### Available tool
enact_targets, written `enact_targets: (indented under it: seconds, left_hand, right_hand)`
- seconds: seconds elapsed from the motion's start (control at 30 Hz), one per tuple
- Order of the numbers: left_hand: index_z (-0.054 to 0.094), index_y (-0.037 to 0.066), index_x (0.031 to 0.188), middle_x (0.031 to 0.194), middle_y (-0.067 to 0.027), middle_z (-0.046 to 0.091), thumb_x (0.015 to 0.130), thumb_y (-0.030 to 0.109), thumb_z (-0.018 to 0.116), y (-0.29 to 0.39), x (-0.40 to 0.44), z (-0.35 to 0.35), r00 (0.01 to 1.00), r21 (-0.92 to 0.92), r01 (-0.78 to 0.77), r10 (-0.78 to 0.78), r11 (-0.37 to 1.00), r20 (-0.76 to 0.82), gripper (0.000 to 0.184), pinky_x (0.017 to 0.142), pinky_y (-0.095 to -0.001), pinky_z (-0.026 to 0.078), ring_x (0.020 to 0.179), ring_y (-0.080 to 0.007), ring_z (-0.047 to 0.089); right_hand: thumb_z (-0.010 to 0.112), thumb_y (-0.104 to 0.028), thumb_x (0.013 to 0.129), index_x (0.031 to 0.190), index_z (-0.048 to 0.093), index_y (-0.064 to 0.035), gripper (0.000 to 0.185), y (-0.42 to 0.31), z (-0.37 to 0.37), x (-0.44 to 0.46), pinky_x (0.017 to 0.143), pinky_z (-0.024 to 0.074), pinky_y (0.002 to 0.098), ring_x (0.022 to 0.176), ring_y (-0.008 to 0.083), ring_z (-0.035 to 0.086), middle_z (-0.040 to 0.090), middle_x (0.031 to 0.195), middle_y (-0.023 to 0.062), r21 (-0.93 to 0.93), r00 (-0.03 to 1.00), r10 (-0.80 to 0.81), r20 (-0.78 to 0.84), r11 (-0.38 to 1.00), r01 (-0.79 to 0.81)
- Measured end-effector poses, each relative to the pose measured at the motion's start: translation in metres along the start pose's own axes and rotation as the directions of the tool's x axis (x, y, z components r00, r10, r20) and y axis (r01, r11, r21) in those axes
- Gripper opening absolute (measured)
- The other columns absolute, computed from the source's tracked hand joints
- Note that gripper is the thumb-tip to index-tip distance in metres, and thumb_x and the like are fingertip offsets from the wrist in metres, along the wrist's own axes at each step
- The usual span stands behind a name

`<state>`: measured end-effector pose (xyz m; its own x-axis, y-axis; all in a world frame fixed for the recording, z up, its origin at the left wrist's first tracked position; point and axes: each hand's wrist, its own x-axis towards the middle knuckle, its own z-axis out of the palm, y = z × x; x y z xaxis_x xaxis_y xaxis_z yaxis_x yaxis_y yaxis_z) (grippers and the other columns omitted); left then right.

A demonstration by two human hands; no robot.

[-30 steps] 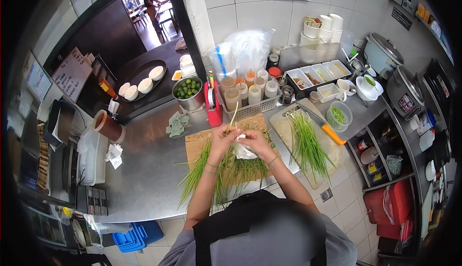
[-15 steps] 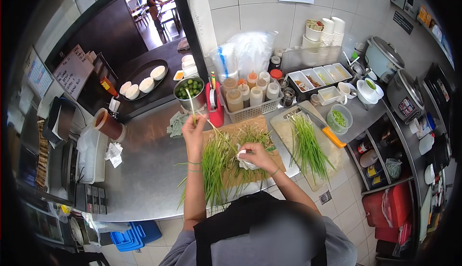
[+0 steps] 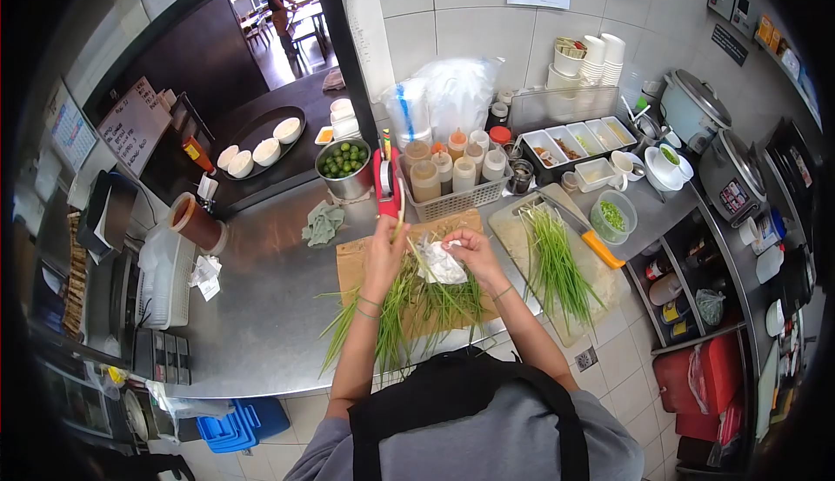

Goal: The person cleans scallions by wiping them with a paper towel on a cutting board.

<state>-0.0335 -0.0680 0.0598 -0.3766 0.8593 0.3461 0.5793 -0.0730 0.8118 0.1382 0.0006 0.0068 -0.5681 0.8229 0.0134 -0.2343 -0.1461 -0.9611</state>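
My left hand is closed round a few green stalks whose pale ends point up. To its right, my right hand pinches a crumpled white tissue. Beneath both hands lies brown paper with loose green stalks spread over it, hanging past the counter's front edge. A bundle of green stalks rests on the cutting board at the right, beside a knife with an orange handle.
Behind the hands are a basket of squeeze bottles, a red dispenser and a metal pot of green fruit. A green cloth lies on the left. Chopped greens fill a tub. A person stands far off.
My left hand went out to the left with a stalk, then came back right and down near the tissue. My right hand has moved slightly up, still at the tissue.
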Motion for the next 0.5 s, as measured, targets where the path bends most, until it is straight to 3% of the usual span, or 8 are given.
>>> enact_targets:
  seconds: [0.1, 0.23, 0.33, 0.5]
  left_hand:
    - [0.045, 0.004, 0.084, 0.059, -0.0108, 0.056, 0.085, 0.017, 0.055, -0.004, -0.003, 0.016, 0.998, -0.081, -0.052, 0.054, 0.995, 0.021, 0.017, 0.053, -0.0349, 0.042, 0.055, -0.025, 0.057]
    - [0.045, 0.003, 0.082, 0.062, -0.0122, 0.056, 0.084, 0.016, 0.055, -0.004, -0.004, 0.019, 0.998, -0.029, -0.025, 0.026, 0.999, 0.049, 0.016, 0.052, -0.0362, 0.041, 0.055, -0.0257, 0.057]
    - [0.046, 0.003, 0.081, 0.063, -0.0128, 0.056, 0.084, 0.015, 0.055, -0.021, -0.003, 0.03, 0.997, -0.157, -0.066, 0.069, 0.985, 0.017, 0.016, 0.05, -0.0365, 0.041, 0.055, -0.026, 0.058]
    - [0.046, 0.002, 0.081, 0.064, -0.0138, 0.056, 0.083, 0.014, 0.056, -0.008, -0.009, 0.023, 0.999, -0.14, -0.034, 0.036, 0.99, 0.01, 0.016, 0.05, -0.0366, 0.04, 0.057, -0.0292, 0.057]
  right_hand:
    - [0.06, 0.0, 0.077, 0.087, 0.058, -0.0017, 0.01, -0.008, 0.012, -0.003, 0.066, 0.0421, 0.0181, 0.073, 0.006, 0.056, 0.061, 0.082, 0.0021, 0.009, 0.998, 0.004, 0.056, 1.0, -0.005]
    - [0.06, 0.001, 0.075, 0.085, 0.058, -0.0014, 0.01, -0.001, 0.01, -0.003, 0.069, 0.0429, 0.0194, 0.075, 0.0077, 0.056, 0.062, 0.083, 0.0031, 0.031, 0.995, -0.012, 0.098, 0.999, 0.009]
    - [0.061, 0.001, 0.075, 0.083, 0.058, -0.0006, 0.009, 0.004, 0.009, -0.002, 0.069, 0.0423, 0.0201, 0.076, 0.0081, 0.056, 0.061, 0.08, 0.0032, 0.082, 0.995, -0.003, 0.098, 0.997, -0.005]
    - [0.063, -0.003, 0.074, 0.079, 0.06, -0.0014, 0.006, 0.001, 0.01, -0.004, 0.073, 0.0421, 0.022, 0.077, 0.009, 0.056, 0.062, 0.08, 0.0036, 0.087, 0.992, 0.066, 0.11, 0.993, -0.076]
